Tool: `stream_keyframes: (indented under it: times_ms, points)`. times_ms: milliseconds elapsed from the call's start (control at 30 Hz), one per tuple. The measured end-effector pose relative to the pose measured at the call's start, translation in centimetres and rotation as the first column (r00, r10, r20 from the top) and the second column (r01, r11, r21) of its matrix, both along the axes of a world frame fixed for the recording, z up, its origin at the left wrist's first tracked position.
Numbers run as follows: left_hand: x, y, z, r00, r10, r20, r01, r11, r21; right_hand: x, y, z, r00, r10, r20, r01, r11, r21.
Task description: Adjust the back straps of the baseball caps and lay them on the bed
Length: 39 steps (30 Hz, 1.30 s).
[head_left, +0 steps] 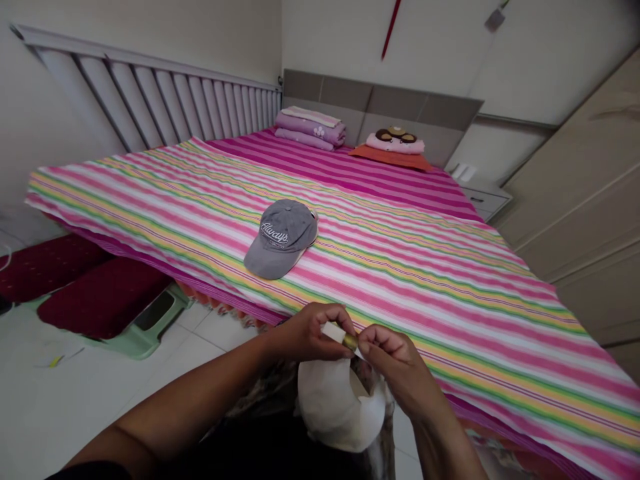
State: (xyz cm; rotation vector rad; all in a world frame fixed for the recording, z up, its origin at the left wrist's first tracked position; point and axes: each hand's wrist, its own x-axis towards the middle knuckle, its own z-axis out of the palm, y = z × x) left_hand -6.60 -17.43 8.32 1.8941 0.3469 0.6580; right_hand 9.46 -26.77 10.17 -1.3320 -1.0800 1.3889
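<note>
A cream cap (pixel 333 407) hangs crown-down in front of my body, its back strap (pixel 332 329) raised between my two hands. My left hand (pixel 323 331) pinches that strap beside a brass-coloured buckle (pixel 350 342). Just right of the buckle, my right hand (pixel 393 353) is closed on the thin end of the strap, thumb against forefinger. Beyond my hands a grey cap (pixel 286 233) with white "Always" lettering lies on the striped bed sheet (pixel 425 267), its brim toward the near left.
Folded purple bedding (pixel 310 129) and a pink folded bundle (pixel 395 143) on an orange cloth lie by the headboard (pixel 340 93). Green stools with dark red cushions (pixel 105 293) stand left of the bed. A white radiator (pixel 165 100) runs along the left wall; a nightstand (pixel 485 197) is at right.
</note>
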Motion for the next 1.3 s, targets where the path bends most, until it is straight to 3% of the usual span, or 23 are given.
stream_keyframes:
  times_ms: [167,300,367,600,833,1300]
  points:
    - [-0.6,0.4,-0.1,0.999,0.01,0.035,-0.006,0.993,-0.119,1.3,0.3,-0.9,0.999,0.021,-0.038,-0.021,1.0,-0.007]
    - [-0.9,0.8,-0.2,0.998,0.029,0.054,-0.02,0.986,-0.167,2.0,0.2,-2.2,0.986,0.158,-0.056,-0.162,0.984,-0.079]
    - [-1.0,1.0,-0.2,0.997,0.04,0.064,-0.027,0.982,-0.186,2.1,0.1,-2.5,0.985,0.162,-0.063,-0.167,0.982,-0.083]
    - [-0.8,1.1,0.3,0.997,0.031,0.067,-0.016,0.978,-0.207,2.2,-0.3,-0.9,0.998,0.018,-0.068,-0.019,1.0,-0.022]
    - [-0.1,0.5,-0.2,0.997,0.025,0.074,-0.009,0.98,-0.201,1.3,-0.6,0.4,0.995,-0.095,0.04,0.098,0.993,-0.072]
    - [-0.1,-0.1,0.4,1.0,-0.019,0.022,0.021,0.997,-0.074,0.5,-0.6,0.6,0.994,-0.079,0.079,0.083,0.996,-0.041]
